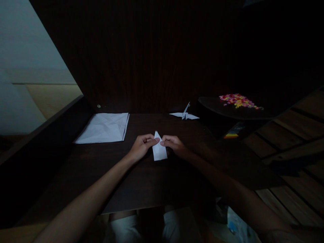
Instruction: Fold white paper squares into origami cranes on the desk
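Observation:
Between my two hands is a folded piece of white paper (160,153), narrow and pointed at its far end, wider and straight at the near end. My left hand (143,145) pinches its left edge, with the thumb lying on top near the point. From the other side, my right hand (174,143) grips the right edge, its thumb also on the paper. The fingers beneath are partly hidden. Beyond my hands, a white origami crane (185,115) with spread wings rests near the back of the dark table (136,182).
A stack of creased white paper sheets (105,126) lies at the back left. To the right, a raised dark shelf (215,105) holds a pile of small pink, red and yellow pieces (238,100). A dark panel (141,57) rises behind the table. Wooden slats (298,131) show at far right.

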Motion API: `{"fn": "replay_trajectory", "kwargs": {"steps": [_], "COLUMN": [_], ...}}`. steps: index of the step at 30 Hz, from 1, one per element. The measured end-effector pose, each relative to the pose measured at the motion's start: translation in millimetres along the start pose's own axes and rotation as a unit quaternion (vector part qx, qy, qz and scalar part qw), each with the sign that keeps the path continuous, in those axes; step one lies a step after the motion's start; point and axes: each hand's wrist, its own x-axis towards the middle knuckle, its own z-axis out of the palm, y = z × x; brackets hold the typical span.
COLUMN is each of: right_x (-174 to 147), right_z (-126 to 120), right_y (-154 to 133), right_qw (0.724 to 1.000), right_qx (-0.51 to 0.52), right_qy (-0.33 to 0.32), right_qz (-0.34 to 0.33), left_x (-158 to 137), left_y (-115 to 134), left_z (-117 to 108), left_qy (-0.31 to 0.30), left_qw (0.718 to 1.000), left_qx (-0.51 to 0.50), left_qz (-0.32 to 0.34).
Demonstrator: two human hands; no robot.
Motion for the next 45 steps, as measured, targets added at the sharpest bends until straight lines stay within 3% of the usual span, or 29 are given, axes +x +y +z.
{"fn": "replay_trajectory", "kwargs": {"steps": [8, 22, 26, 37, 45], "right_x": [1, 6, 8, 8, 4], "right_z": [2, 1, -2, -3, -1], "right_y": [1, 5, 5, 8, 6], "right_qw": [1.000, 0.994, 0.991, 0.996, 0.996], "right_qx": [0.001, -0.016, -0.015, 0.064, 0.041], "right_qy": [-0.011, 0.096, 0.121, 0.060, 0.057], "right_qz": [-0.006, -0.049, -0.049, -0.030, -0.051], "left_x": [7, 6, 6, 8, 6], "left_y": [-5, -5, -7, -10, -9], "left_z": [-6, 1, 2, 0, -2], "left_qy": [0.097, 0.080, 0.069, 0.084, 0.105], "left_qw": [0.994, 0.995, 0.994, 0.994, 0.990], "left_qx": [0.007, -0.051, -0.082, -0.038, 0.045], "left_qz": [0.050, 0.014, 0.032, 0.063, 0.081]}}
